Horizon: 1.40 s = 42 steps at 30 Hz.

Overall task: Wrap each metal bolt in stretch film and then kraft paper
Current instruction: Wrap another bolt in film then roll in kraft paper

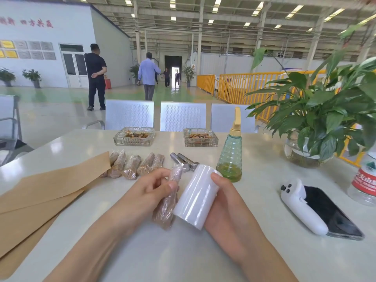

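L hand: fingers curled round a bolt bundle, thumb on top near its upper end. The bundle is long and lumpy, brown inside under shiny, crinkled clear film, tilted w/ its lower end near the desk. R hand: cupped round a roll of stretch film, thumb pressed on the roll's upper side, other fingers hidden under it. The roll is a smooth, glossy white cylinder, lying tilted, just beside the bundle and touching it along 1 side.

Behind the hands, 2 bare bolts, grey metal w/ hex heads, lie side by side on the desk. To their L, a row of about 5 wrapped bundles, brown and film-shiny, same lumpy shape. Far L, sheets of kraft paper, flat, matte tan, overlapping, some past the desk edge.

Desk top is pale and glossy. Also on it: 2 square glass ashtrays w/ butts, a green ribbed plastic spray bottle w/ a yellow nozzle, a white handheld controller lying partly on a black phone, a water bottle w/ red label at R edge, and a leafy plant in a glass bowl.
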### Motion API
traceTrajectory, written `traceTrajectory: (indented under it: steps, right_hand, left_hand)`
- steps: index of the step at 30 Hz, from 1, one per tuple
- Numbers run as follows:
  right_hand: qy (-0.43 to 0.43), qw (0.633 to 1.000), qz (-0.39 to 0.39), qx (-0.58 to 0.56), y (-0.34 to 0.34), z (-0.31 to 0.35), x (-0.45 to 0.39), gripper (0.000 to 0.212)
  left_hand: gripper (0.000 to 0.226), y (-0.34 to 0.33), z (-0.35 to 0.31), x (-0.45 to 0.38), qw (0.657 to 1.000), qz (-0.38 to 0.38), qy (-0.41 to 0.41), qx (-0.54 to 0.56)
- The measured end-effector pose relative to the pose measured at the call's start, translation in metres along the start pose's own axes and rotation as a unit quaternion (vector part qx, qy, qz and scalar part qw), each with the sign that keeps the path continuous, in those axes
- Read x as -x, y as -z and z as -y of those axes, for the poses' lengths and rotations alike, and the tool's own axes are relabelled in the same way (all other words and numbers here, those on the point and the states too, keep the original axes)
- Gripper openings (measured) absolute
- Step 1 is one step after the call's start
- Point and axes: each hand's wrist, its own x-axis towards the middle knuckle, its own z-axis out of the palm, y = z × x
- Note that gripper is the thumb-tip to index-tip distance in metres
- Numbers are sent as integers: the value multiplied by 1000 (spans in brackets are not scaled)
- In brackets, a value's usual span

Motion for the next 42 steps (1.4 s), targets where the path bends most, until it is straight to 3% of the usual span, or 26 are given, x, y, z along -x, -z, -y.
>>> traceTrajectory:
  steps: [4, 10, 16, 21, 23, 25, 27, 32, 35, 39, 42]
  right_hand:
    - [-11, 1000, -27, -1, 2, 2, 1, 51]
    - [-56, 998, -38, -12, -4, 1, -2, 54]
    - [-37, 998, 48, 2, -5, -6, 2, 54]
    - [-27, 997, 72, 14, -6, -8, 1, 53]
    - [-31, 997, 70, 14, -5, -9, -1, 52]
    - [-31, 997, 67, 17, -3, -10, -1, 51]
    - [-27, 998, 49, 10, -1, -8, -2, 51]
    - [-44, 999, 25, -4, 3, -3, 1, 49]
    - [-44, 999, 19, 9, 3, -4, 1, 48]
    - [-46, 998, 38, 14, 4, -8, -1, 49]
    - [-58, 997, 53, -5, 1, -11, -5, 51]
  left_hand:
    - [10, -2, 0, -3, 999, -38, 4, 7]
    - [36, -4, 7, -2, 993, -58, -16, -103]
    - [22, -13, 14, -7, 991, -108, -44, -72]
    - [29, -11, 22, -7, 961, -119, -105, -227]
    - [33, -12, 21, -10, 976, -109, -71, -177]
    - [35, -13, 18, -22, 994, -101, 45, -22]
    - [33, -9, 15, -23, 990, -70, 106, 70]
    - [25, -1, 13, -2, 999, -6, 19, 39]
    - [25, -4, 11, -6, 998, -35, 5, 56]
    - [28, -4, 11, -8, 994, -105, -45, 0]
    - [27, -7, 14, -7, 992, -80, -77, -57]
